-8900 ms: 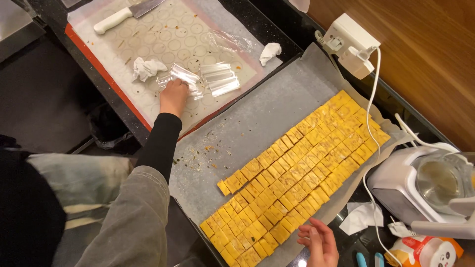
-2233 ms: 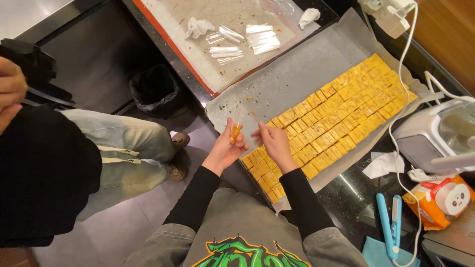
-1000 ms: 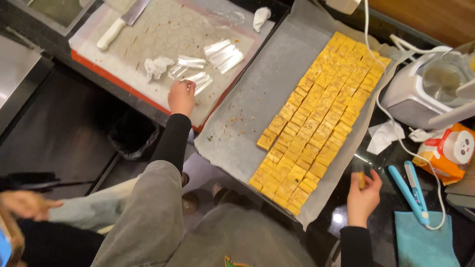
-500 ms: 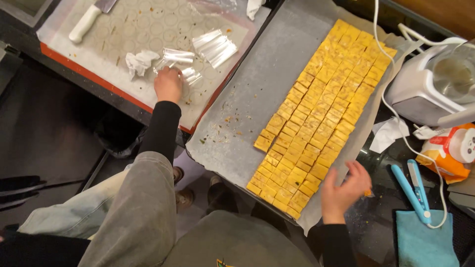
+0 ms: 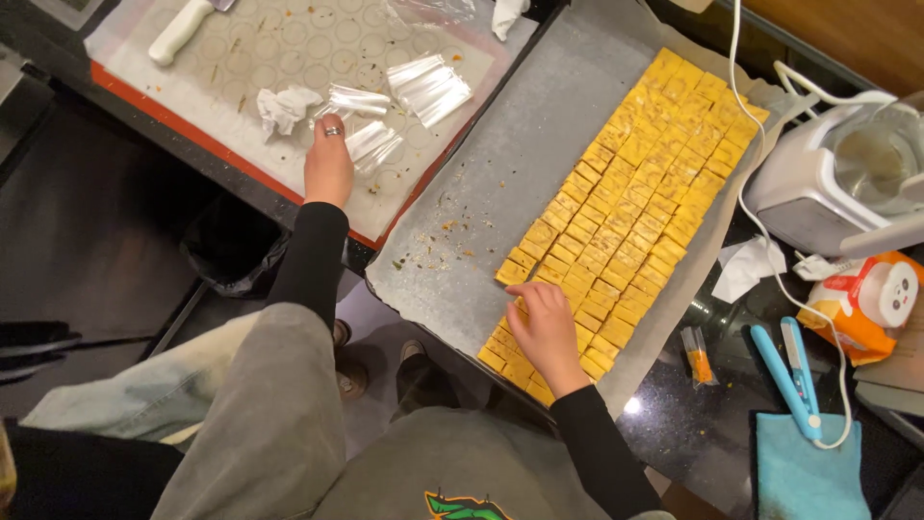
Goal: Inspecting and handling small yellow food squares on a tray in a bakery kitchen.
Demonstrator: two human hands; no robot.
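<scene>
Right hand (image 5: pixel 549 332) rests fingers-down on yellow squares (image 5: pixel 635 207) at the parchment's near corner, grip unclear; left hand (image 5: pixel 329 166) pinches clear wrappers (image 5: pixel 371 144). Best lift one square cleanly.

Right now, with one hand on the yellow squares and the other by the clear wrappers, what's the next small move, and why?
Probably close the right hand on one yellow square at the near end of the block and lift it. That hand already rests on those squares, while the left hand is at the clear wrappers on the mat, so a wrapper looks ready to receive a piece.
</scene>
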